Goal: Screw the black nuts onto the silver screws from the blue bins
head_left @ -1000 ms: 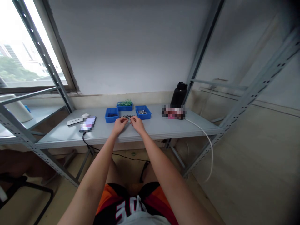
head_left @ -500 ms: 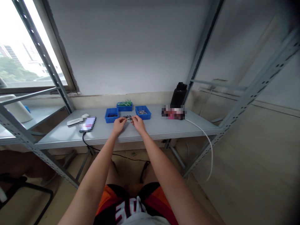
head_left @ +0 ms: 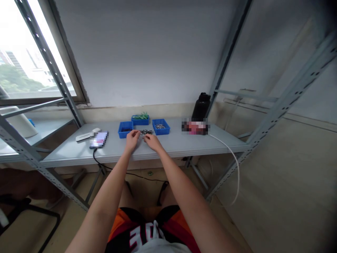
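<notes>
My left hand (head_left: 132, 140) is closed in a pinch near the front right corner of the left blue bin (head_left: 122, 135). Whatever lies between its fingertips is too small to name. Just to the right, my right hand (head_left: 153, 142) is also pinched, its fingertips turned toward the left hand, and any piece in it cannot be made out. Behind the hands lies a loose pile of small black and silver pieces (head_left: 146, 132). The left bin holds small dark pieces. Small silvery pieces (head_left: 160, 126) fill part of the right blue bin (head_left: 164, 131).
A third blue bin (head_left: 140, 122) with green strips (head_left: 142, 116) stands at the back. On the left are a phone (head_left: 99, 140) with a black cable and a white object (head_left: 83, 137). A black bottle (head_left: 201, 107) stands right, behind a blurred item (head_left: 195, 127).
My hands have drawn back from the pile, uncovering more of it. The right hand has shifted left and toward me; the left hand has moved slightly left.
</notes>
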`<state>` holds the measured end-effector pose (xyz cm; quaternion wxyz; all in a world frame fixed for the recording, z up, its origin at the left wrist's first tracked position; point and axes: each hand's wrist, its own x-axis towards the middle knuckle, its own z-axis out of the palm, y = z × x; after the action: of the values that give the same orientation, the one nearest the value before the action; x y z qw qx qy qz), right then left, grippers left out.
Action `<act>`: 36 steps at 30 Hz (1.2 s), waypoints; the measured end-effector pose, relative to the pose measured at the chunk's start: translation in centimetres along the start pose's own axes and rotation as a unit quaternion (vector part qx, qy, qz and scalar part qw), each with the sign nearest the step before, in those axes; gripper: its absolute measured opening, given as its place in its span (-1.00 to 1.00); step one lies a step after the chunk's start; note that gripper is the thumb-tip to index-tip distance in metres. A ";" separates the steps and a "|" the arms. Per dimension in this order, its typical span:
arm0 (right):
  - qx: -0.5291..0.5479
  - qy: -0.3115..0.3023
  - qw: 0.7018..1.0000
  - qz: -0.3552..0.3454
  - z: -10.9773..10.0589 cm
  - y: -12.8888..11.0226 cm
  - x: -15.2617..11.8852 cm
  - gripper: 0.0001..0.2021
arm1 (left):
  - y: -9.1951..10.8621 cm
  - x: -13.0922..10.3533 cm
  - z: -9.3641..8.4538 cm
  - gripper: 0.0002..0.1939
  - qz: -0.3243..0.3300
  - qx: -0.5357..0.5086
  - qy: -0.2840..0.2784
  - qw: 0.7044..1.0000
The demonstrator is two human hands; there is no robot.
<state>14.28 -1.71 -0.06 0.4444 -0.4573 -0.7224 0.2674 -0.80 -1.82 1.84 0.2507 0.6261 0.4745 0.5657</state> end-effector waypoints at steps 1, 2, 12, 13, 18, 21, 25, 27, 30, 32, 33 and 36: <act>0.012 0.012 1.000 0.008 0.0 0.0 0.0 -0.82 | 0.0 0.0 0.0 -0.76 0.001 -0.004 0.003 1.000; 0.026 0.027 0.999 0.016 -0.1 0.1 0.1 -0.81 | -0.1 0.0 0.1 -0.78 0.001 -0.007 0.005 1.000; 0.112 0.104 0.986 0.062 -0.3 0.4 0.5 -0.78 | -1.1 0.3 0.5 -0.85 0.013 0.014 -0.028 0.999; 0.111 0.106 0.986 0.061 -0.3 0.4 0.5 -0.77 | -1.2 0.4 0.5 -0.85 0.015 0.022 -0.031 0.999; 0.105 0.126 0.985 0.058 -0.1 0.8 0.6 -0.79 | -1.6 0.4 0.6 -0.83 0.018 0.057 -0.045 0.997; 0.104 0.134 0.984 0.056 -0.1 1.0 0.7 -0.79 | -1.6 0.4 0.6 -0.83 0.023 0.063 -0.050 0.996; 0.104 0.130 0.984 0.056 -0.1 1.1 0.7 -0.78 | -1.4 0.3 0.6 -0.84 0.025 0.051 -0.047 0.997; 0.101 0.121 0.986 0.059 -0.1 1.1 0.7 -0.79 | -1.2 0.3 0.6 -0.85 0.021 0.041 -0.041 0.998; 0.082 0.100 0.990 0.057 -0.1 1.1 0.6 -0.81 | -0.9 0.2 0.6 -0.87 0.008 0.026 -0.025 0.999; 0.069 0.082 0.993 0.054 0.0 1.1 0.6 -0.82 | -0.7 0.2 0.5 -0.88 0.004 0.016 -0.016 1.000; 0.063 0.074 0.994 0.053 0.1 1.1 0.6 -0.82 | -0.6 0.1 0.5 -0.89 0.003 0.013 -0.014 1.000; 0.054 0.071 0.995 0.044 0.2 1.1 0.6 -0.83 | -0.3 0.1 0.5 -0.90 -0.008 0.012 -0.011 1.000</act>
<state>14.48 -0.62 -0.81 0.5062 -0.4817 -0.6529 0.2924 -0.47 -1.52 1.51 0.2528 0.6314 0.4837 0.5508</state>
